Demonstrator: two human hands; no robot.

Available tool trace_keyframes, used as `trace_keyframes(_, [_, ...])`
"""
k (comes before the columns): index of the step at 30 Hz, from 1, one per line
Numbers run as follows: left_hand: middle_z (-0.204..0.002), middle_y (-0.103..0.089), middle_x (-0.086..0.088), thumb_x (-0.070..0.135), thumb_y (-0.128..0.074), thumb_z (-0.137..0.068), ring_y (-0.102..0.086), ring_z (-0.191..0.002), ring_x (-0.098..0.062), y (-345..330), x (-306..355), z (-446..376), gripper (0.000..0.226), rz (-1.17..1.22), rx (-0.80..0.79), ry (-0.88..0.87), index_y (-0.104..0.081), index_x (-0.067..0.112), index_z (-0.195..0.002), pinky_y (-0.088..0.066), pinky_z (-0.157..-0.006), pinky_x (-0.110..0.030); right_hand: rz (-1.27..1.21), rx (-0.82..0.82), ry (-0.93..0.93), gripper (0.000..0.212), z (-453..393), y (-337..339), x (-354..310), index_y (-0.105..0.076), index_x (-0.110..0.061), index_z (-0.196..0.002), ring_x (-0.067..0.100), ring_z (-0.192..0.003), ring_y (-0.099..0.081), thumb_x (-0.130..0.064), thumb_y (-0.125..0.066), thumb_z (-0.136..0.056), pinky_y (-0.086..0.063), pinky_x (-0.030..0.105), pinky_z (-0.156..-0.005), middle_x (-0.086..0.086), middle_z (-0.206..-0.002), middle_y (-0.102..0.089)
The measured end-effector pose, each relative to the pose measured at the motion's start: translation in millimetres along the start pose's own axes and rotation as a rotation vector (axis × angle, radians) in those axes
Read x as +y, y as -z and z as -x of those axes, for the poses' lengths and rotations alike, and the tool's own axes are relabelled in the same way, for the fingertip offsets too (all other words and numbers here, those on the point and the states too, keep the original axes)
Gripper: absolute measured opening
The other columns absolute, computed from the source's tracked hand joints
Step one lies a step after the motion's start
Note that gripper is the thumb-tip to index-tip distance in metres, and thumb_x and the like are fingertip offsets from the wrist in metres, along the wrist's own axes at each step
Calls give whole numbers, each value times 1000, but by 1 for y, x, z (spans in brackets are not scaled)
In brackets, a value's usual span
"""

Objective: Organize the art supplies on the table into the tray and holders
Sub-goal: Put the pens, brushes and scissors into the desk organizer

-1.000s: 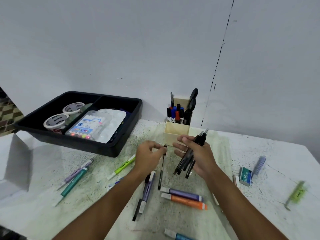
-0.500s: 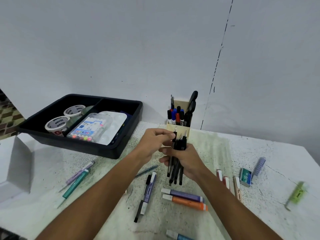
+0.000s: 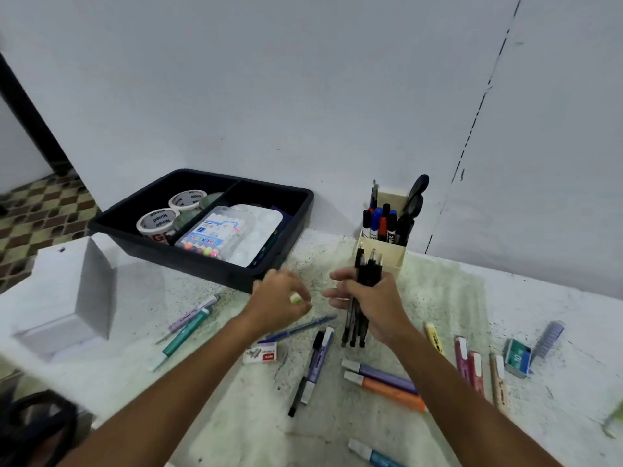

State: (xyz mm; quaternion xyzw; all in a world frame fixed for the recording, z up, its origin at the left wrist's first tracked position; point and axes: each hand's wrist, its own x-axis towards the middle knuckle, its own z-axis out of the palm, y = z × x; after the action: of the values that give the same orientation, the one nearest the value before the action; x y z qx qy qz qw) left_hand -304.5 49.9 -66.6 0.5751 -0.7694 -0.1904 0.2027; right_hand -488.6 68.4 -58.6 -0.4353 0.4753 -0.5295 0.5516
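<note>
Right hand (image 3: 374, 303): fingers curled round an upright bundle of black pens (image 3: 362, 294), just before the cream holder (image 3: 382, 252).
Left hand (image 3: 279, 298): blurred; grip unclear.
Worktop (image 3: 505, 298): markers scattered.

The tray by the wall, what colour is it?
Black tray, clearest in the head view.

Plain pale wall (image 3: 303, 96) fills the whole far side; a dashed dark crack (image 3: 478, 106) runs down it on the right; far left there's a dark diagonal door frame (image 3: 30, 109) with brown and cream checkered floor tiles (image 3: 43, 210) below it; near left corner, something dark and blurry (image 3: 33, 429), can't tell what.
</note>
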Motion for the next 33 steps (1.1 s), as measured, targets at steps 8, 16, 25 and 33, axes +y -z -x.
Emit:
trace_keyframes(8, [-82,-57,-4,24,-56,-82,-54,-91,-21,-38,-23,21,22,-194,-39,-67,-73,13,-75,-46,-68,-29,-47,81,39,15,0,2,2,-67,2,-91,35,-83,-71,11,-56,-88,-58,46,-78,17,-92,-71])
trace_keyframes(16, [-71,-63,11,17,-66,-89,-56,-65,-2,-32,-3,14,7,292,310,77,-70,15,-84,-42,-58,-15,-128,226,-2,11,2,-1,5,-68,1,-95,29,-89,-72,5,-62,-86,-57,46,-83,20,-102,-69])
trace_keyframes(25, [-83,-68,23,4,-67,-85,-66,-78,1,-30,42,7,23,522,364,-122,-75,17,-103,-52,-69,-16,-350,269,-48,19,2,-25,1,-69,-6,-102,27,-95,-70,-4,-69,-84,-56,41,-86,17,-100,-72])
trace_keyframes(33, [-98,-73,1,3,-58,-87,-67,-86,-8,-31,33,12,24,522,338,-216,-74,11,-103,-57,-70,-29,-257,277,-21,12,-1,-38,9,-72,-5,-88,20,-82,-71,1,-73,-78,-56,28,-72,7,-83,-73])
